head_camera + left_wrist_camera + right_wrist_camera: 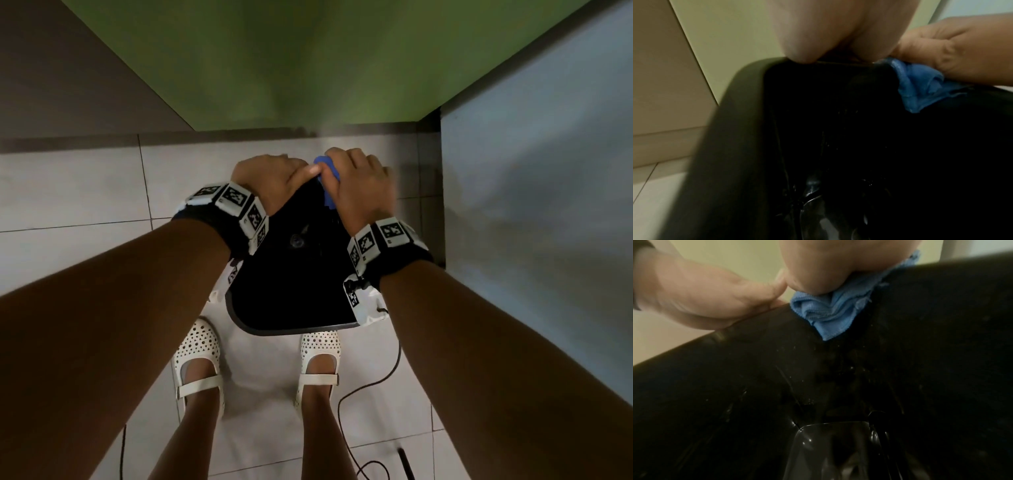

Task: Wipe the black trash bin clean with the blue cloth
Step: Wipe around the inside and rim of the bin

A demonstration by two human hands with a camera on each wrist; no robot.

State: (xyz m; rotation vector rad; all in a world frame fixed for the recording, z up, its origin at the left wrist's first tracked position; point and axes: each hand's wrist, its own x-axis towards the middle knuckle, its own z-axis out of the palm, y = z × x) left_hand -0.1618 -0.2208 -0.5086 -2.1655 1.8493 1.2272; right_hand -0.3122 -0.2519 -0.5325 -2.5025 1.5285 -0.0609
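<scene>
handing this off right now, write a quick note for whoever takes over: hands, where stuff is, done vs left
Left hand: grips the far rim of the black trash bin, steadying it.
Right hand: grip closed on the bunched blue cloth, pressing it over the far rim beside the left hand.
Bin: on the tiled floor near the person's feet, opening up.
Done: cannot tell.
Left: specks still show on the inner walls; wipe those, then the rest of the rim.
</scene>
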